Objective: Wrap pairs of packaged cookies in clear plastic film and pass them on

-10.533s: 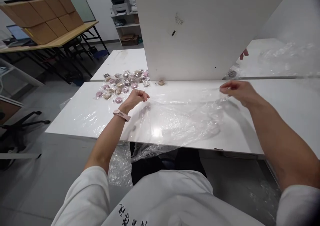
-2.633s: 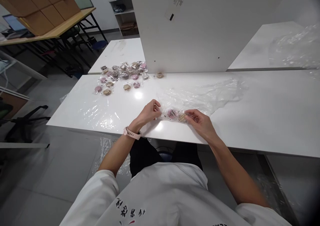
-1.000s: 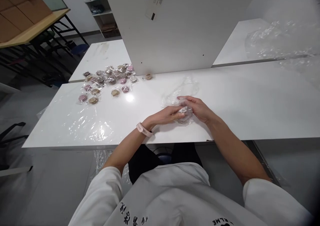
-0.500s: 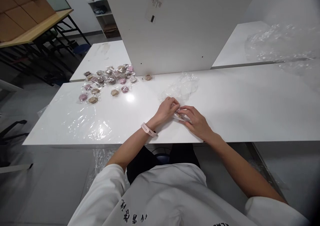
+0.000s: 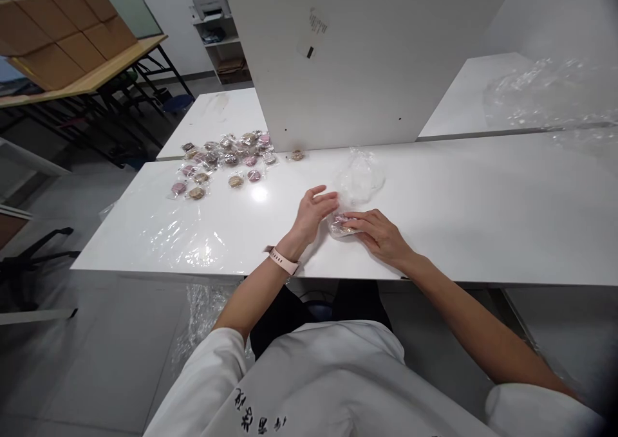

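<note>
My right hand has its fingers closed over a small clear plastic bag low on the white table. Pinkish and brownish pieces show through the plastic, partly hidden by the fingers. Just left of the bag, my left hand is held with fingers apart and nothing in them. A pink wristband is on the left wrist. Behind both hands lies crumpled clear plastic. Far left on the table is a cluster of individually wrapped round pieces, pink and brown, among them a pink one.
An upright white panel stands along the table's back edge, with one wrapped brown piece near its foot. Clear plastic sheeting covers the table's front left. More bunched plastic lies at the far right.
My left hand has come off the bag, moved slightly left and opened its fingers. The right hand stays at the bag. The whole view has shifted a little.
</note>
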The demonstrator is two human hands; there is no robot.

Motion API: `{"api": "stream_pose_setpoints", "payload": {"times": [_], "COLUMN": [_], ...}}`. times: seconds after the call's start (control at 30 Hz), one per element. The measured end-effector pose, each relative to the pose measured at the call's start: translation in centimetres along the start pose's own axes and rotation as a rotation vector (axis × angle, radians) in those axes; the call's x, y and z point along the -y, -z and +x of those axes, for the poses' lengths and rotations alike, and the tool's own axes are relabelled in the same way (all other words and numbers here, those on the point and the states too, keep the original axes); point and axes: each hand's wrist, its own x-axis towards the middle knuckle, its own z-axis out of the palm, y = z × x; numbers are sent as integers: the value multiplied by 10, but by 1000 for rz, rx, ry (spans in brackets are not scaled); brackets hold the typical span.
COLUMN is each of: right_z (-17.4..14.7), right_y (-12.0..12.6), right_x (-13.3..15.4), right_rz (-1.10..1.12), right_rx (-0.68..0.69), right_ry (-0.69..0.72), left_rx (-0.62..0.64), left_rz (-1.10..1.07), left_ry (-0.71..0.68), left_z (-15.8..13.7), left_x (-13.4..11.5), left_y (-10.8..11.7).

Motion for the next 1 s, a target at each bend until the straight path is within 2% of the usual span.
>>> {"api": "stream_pose_setpoints", "payload": {"times": [0.07,0.13,0.2,0.3,0.4,0.43,0.5,0.57,0.63,0.7,0.77,0.87,1.0], "right_z": [1,3,6,18,35,40,46,49,47,43,40,38,42], "right_y": [2,5,6,7,8,8,7,4,-1,-5,-8,-11,-7], "right_x": [-1,-3,-4,-11,-23,-27,-32,-33,-31,-29,-28,-28,-26], "right_rz": [50,131,228,437,626,627,484,199,-82,-221,-251,-270,-239], "right_rx": [16,30,34,14,1,-12,-93,-243,-331,-271,-161,-115,-104], "right_ry": [-29,-129,-279,-465,-630,-678,-727,-675,-513,-292,-139,-104,-129], "left_rx": [228,400,458,347,193,154,79,26,-1,-20,-32,-25,-40], "left_rz": [113,264,408,535,569,589,643,697,723,717,693,741,983], "left_ry": [-37,-108,-200,-264,-232,-212,-173,-155,-154,-138,-108,-122,-242], "left_z": [-5,-10,-11,0,26,36,54,67,76,82,84,80,60], "left_x": [-2,-1,2,7,8,8,6,4,3,4,5,3,-7], "left_y": [-5,-4,0,4,1,-2,-8,-13,-16,-17,-16,-15,-9]}}
